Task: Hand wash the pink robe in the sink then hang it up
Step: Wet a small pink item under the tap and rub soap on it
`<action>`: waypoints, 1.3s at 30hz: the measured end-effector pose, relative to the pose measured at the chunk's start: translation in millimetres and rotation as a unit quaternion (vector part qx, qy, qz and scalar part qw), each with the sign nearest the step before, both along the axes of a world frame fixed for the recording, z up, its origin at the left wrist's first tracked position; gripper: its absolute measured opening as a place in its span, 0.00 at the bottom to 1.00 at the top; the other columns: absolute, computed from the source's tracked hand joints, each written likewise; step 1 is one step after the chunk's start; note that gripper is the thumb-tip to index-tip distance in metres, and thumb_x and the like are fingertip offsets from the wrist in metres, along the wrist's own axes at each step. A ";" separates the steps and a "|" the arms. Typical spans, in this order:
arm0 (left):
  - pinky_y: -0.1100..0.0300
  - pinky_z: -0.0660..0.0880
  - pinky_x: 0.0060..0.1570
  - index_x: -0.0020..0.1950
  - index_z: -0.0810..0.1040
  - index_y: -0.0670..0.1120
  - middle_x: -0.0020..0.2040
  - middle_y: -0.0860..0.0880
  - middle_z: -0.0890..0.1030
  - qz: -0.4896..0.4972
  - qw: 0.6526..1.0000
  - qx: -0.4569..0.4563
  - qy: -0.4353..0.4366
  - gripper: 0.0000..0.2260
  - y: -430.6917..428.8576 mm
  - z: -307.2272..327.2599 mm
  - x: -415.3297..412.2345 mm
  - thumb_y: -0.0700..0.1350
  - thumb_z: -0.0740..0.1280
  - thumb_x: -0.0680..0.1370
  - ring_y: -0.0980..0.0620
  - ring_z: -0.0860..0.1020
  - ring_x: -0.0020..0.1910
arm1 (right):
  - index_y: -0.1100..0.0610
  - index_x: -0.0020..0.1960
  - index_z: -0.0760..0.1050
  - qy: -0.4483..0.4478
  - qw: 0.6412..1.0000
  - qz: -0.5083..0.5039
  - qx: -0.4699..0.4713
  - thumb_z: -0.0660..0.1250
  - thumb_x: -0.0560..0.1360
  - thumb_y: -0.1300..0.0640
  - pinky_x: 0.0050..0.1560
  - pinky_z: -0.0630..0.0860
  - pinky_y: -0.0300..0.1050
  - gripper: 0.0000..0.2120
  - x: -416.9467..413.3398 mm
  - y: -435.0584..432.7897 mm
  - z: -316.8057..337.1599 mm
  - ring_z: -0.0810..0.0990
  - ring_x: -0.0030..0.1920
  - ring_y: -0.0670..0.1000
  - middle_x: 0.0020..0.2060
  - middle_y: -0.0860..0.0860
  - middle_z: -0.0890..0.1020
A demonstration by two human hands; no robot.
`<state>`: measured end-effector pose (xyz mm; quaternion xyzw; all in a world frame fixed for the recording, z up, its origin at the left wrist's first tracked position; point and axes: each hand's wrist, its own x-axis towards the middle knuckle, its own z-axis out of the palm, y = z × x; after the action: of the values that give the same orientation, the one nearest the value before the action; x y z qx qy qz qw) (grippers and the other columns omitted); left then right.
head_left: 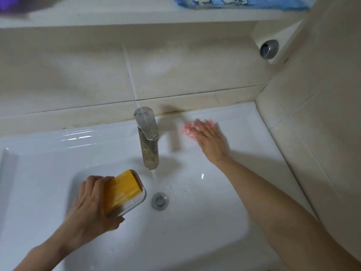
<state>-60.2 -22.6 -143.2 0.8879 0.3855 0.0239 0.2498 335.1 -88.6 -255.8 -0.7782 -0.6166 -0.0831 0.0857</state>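
Left hand (91,204) clamps soap dish (137,202) at drain's (160,200) 9 o'clock, probably clearing the basin (175,235); right hand (211,139), fingers straight, reaches pink lump (188,130) at tap's (148,141) 3 o'clock.

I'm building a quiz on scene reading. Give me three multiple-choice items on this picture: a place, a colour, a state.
1. Where does the pink thing lie? A in the drain; B on the sink rim, right of the tap; C on the shelf.
2. What colour is the soap? A yellow; B green; C white.
3. The tap is: A dry; B wrapped in cloth; C running.
B: it lies on the rim at the right hand. A: the bar in the dish that the left hand grips is yellow. C: a stream falls from the spout.
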 end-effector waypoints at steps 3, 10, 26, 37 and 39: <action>0.55 0.71 0.43 0.64 0.69 0.42 0.53 0.52 0.65 -0.004 1.000 0.004 -0.007 0.45 1.9 -1.9 -3.2 0.64 0.67 0.51 0.53 0.65 0.51 | 0.50 0.72 0.65 0.030 0.994 -0.100 0.012 0.56 0.78 0.60 0.71 0.61 0.55 0.23 41.6 -25.9 1.7 0.68 0.71 0.57 0.73 0.53 0.66; 0.55 0.69 0.45 0.64 0.69 0.41 0.54 0.49 0.66 -0.007 1.000 0.013 0.009 0.46 2.2 -3.7 -5.5 0.62 0.70 0.51 0.51 0.65 0.52 | 0.62 0.68 0.69 0.067 0.971 -0.228 -0.036 0.51 0.74 0.63 0.70 0.60 0.53 0.23 98.7 -98.2 12.4 0.72 0.67 0.61 0.68 0.59 0.72; 0.56 0.69 0.50 0.67 0.65 0.44 0.54 0.55 0.60 0.008 1.000 0.010 0.004 0.48 1.1 5.2 -18.2 0.66 0.64 0.51 0.53 0.62 0.54 | 0.50 0.65 0.68 0.289 0.876 -0.019 -0.385 0.63 0.73 0.55 0.53 0.68 0.43 0.21 -204.7 -47.2 -16.1 0.77 0.59 0.55 0.59 0.52 0.78; 0.60 0.66 0.50 0.67 0.66 0.43 0.55 0.54 0.62 0.002 1.000 0.002 0.004 0.48 -2.8 0.1 -20.1 0.66 0.64 0.51 0.56 0.61 0.53 | 0.50 0.67 0.67 0.316 0.878 -0.072 -0.352 0.62 0.74 0.54 0.53 0.72 0.44 0.21 -200.8 -48.0 -30.2 0.80 0.54 0.57 0.52 0.56 0.83; 0.58 0.67 0.48 0.66 0.67 0.43 0.55 0.53 0.63 0.001 1.000 0.006 0.008 0.48 -0.4 -1.6 -22.3 0.66 0.64 0.51 0.56 0.61 0.52 | 0.52 0.63 0.69 0.326 0.897 -0.112 -0.277 0.60 0.75 0.55 0.51 0.72 0.45 0.16 -195.5 -50.6 -23.8 0.80 0.53 0.58 0.50 0.55 0.82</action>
<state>-82.5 -23.0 -144.8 0.8892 0.3880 0.0193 0.2419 139.6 -139.2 -279.6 -0.8183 -0.4607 0.3397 0.0529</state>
